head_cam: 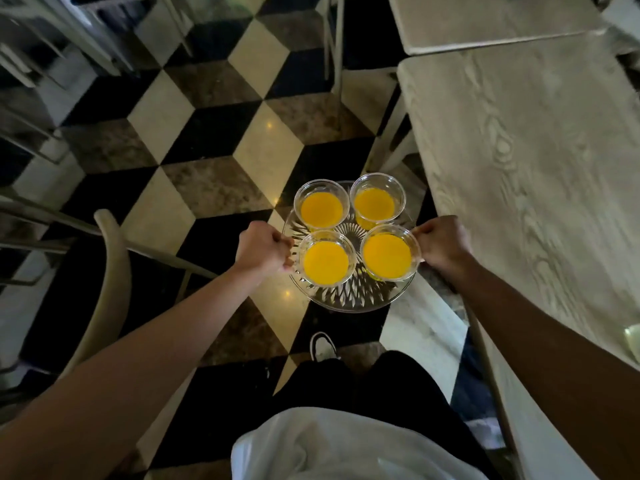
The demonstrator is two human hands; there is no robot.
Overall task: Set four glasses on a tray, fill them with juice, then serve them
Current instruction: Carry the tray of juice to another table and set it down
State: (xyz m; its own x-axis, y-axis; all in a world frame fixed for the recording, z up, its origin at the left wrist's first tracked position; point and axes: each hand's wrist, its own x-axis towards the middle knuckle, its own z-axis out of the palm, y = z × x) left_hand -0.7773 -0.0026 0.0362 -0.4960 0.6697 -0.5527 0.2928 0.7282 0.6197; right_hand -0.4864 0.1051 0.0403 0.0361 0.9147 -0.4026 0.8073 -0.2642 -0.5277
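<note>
Serving step now — all four glasses sit filled w/ orange juice on the glass tray (349, 299), two by two: far-left glass (321, 206), far-right glass (376, 201), near-left glass (326, 262), near-right glass (388, 255). Setting and pouring look done, so it's carry-and-deliver.

My left hand (264, 250) has a closed grip on the tray's left rim, my right hand (442, 244) a closed grip on the right rim. Both arms stretched fwd and down, knuckles up, tray held out over the checkered floor (214, 140) in front of my legs — not resting on anything. The pale wood counter (540, 161) runs just to my right.

Next move, I reckon: swing the tray over that counter, keep it level, lower gently — juice is high in the glasses, any tilt and it slops.
</note>
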